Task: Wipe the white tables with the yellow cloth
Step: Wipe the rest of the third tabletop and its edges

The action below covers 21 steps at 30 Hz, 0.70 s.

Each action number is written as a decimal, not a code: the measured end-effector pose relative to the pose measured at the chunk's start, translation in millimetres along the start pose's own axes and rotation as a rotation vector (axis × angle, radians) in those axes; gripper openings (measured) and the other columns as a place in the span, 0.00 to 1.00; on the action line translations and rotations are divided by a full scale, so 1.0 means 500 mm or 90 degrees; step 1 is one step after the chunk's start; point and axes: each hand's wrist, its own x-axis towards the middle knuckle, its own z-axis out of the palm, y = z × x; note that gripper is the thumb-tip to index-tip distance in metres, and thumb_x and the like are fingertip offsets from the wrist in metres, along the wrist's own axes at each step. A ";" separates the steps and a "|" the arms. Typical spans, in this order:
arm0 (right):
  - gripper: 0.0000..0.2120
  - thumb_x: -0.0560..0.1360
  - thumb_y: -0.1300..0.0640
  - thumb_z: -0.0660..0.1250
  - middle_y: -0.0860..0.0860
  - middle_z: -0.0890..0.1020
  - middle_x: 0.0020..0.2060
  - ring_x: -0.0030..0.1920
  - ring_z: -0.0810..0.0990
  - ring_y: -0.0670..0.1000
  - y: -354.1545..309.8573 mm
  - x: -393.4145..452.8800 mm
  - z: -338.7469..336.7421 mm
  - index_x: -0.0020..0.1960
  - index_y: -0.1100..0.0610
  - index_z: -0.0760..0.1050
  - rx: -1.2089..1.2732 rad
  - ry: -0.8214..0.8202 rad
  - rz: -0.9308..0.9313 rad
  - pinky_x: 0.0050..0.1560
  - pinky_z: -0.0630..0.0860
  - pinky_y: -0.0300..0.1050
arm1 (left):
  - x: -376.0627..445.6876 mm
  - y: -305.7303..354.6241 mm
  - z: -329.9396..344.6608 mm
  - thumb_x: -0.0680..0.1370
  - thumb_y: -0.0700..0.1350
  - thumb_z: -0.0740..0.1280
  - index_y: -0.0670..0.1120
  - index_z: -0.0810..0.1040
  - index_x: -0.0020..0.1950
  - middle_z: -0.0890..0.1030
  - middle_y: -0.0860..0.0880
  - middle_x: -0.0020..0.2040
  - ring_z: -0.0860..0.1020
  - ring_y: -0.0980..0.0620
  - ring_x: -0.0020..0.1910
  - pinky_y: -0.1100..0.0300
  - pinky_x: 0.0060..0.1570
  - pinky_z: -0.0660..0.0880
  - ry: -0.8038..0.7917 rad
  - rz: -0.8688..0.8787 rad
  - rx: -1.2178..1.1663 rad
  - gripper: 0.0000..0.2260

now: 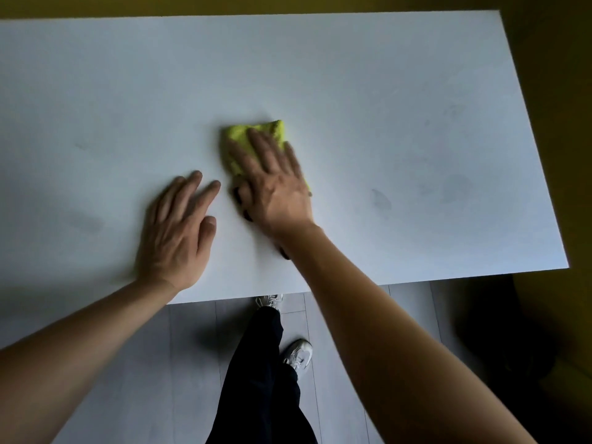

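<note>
I'm mid-wipe: my right hand (272, 184) presses flat, fingers spread, on the yellow cloth (256, 136) near the middle of the white table (352, 75). My left hand (179, 225) rests open beside it. Next I'd sweep toward the smudges (381, 200) on the right.

The cloth (253, 133) under my right hand (275, 187) is plain yellow-green. Table (384, 75): white, faint grey smudges. Below its near edge: grey plank floor (192, 347), my black trousers (259, 379), white shoes (299, 352).

Matt, smooth white table (352, 75); fuzzy yellow cloth (238, 133); wood-look plank floor (192, 347).
</note>
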 end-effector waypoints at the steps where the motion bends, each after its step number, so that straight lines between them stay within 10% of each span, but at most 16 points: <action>1: 0.31 0.77 0.45 0.55 0.57 0.65 0.77 0.79 0.60 0.57 0.033 -0.004 -0.015 0.78 0.51 0.65 0.010 0.009 0.037 0.80 0.51 0.56 | -0.002 0.000 -0.002 0.84 0.48 0.55 0.47 0.68 0.80 0.65 0.42 0.81 0.64 0.37 0.79 0.39 0.77 0.62 0.000 -0.002 -0.001 0.24; 7: 0.31 0.76 0.47 0.55 0.59 0.64 0.77 0.77 0.61 0.61 0.335 -0.051 -0.153 0.79 0.51 0.63 -0.066 0.115 0.302 0.78 0.55 0.56 | 0.042 0.065 0.006 0.77 0.41 0.59 0.43 0.75 0.69 0.73 0.40 0.73 0.71 0.36 0.70 0.40 0.68 0.66 0.059 -0.114 -0.020 0.20; 13: 0.28 0.80 0.48 0.53 0.55 0.60 0.80 0.80 0.55 0.57 0.409 -0.050 -0.189 0.80 0.50 0.60 -0.114 0.175 0.458 0.80 0.48 0.55 | 0.159 0.076 0.039 0.80 0.43 0.56 0.43 0.68 0.78 0.66 0.41 0.80 0.66 0.36 0.77 0.41 0.76 0.61 0.054 -0.082 -0.007 0.25; 21: 0.35 0.74 0.45 0.54 0.61 0.62 0.78 0.80 0.56 0.62 0.193 0.067 -0.070 0.80 0.55 0.61 -0.051 0.054 0.192 0.79 0.50 0.59 | 0.184 0.071 0.053 0.83 0.46 0.53 0.44 0.65 0.81 0.63 0.42 0.83 0.61 0.38 0.81 0.42 0.81 0.54 0.058 -0.092 0.017 0.25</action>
